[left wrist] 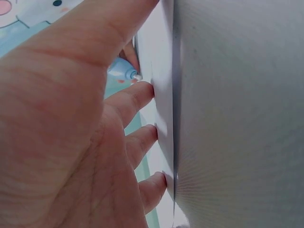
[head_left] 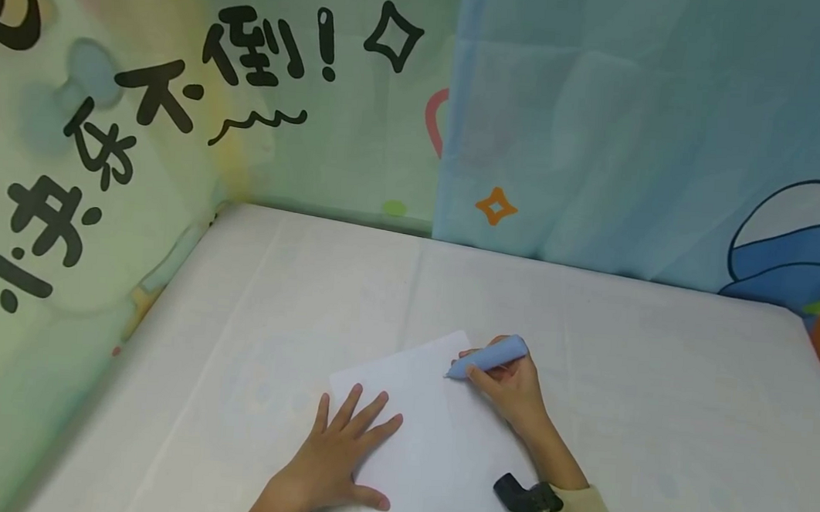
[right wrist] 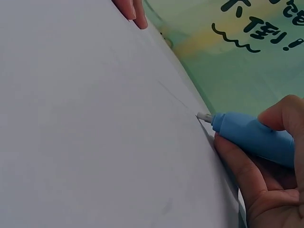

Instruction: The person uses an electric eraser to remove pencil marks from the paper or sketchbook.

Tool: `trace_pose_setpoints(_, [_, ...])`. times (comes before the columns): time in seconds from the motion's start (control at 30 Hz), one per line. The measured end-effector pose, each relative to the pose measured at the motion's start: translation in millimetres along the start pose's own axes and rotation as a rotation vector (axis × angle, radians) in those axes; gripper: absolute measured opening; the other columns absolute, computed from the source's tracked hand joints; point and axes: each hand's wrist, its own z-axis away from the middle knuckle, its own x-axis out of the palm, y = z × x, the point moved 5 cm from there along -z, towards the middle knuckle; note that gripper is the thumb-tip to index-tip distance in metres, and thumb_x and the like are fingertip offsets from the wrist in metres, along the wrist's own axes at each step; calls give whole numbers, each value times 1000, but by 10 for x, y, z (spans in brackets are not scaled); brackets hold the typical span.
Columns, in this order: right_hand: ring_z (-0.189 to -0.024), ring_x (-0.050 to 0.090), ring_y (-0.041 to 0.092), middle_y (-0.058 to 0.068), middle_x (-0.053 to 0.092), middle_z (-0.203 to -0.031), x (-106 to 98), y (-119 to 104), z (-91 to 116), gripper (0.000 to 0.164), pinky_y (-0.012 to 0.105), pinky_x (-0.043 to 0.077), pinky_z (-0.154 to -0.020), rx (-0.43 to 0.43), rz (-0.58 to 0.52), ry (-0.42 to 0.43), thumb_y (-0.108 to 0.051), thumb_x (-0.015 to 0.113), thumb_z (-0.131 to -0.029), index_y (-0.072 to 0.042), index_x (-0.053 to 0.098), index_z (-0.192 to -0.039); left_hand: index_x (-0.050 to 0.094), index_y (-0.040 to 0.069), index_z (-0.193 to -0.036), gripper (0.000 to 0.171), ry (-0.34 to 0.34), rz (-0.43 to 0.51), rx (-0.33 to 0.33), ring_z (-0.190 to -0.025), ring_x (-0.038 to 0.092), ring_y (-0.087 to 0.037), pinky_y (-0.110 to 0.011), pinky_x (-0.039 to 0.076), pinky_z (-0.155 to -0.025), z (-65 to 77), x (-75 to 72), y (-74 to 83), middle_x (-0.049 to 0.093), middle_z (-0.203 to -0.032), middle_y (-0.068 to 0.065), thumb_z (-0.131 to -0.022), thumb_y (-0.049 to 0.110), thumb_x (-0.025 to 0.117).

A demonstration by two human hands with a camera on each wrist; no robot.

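A white sheet of paper lies slanted on the white-covered table. My right hand grips a light blue electric eraser, thumb on one side and fingers on the other. In the right wrist view the eraser's short white tip meets the paper at the end of a faint pencil line, near the sheet's edge. My left hand rests with fingers spread over the left part of the sheet. From the left wrist, its fingertips touch the paper, with the blue eraser beyond them.
The table's white cloth extends around the sheet. Printed green and blue curtains stand along its left and back edges. A black wrist strap sits at the right sleeve.
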Motion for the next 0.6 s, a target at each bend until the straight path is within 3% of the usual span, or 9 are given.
trace_pose_setpoints(0.27, [-83, 73, 13, -3, 74, -91, 5, 3, 2, 36, 22, 56, -79, -11, -3, -19, 23, 61, -78, 18, 34, -102, 37, 25, -151, 98, -35, -8, -31, -148, 13, -38, -69, 13, -111, -10, 10, -1, 24, -161, -5, -70, 64, 74])
trace_pose_setpoints(0.6, [-84, 73, 13, -1, 74, -91, 8, -14, -1, 34, 22, 55, -80, -57, -2, -38, 24, 60, -78, 20, 35, -100, 37, 25, -151, 99, -26, -7, -22, -148, 13, -39, -70, 12, -111, -4, 13, -6, 24, -161, -6, -69, 64, 74])
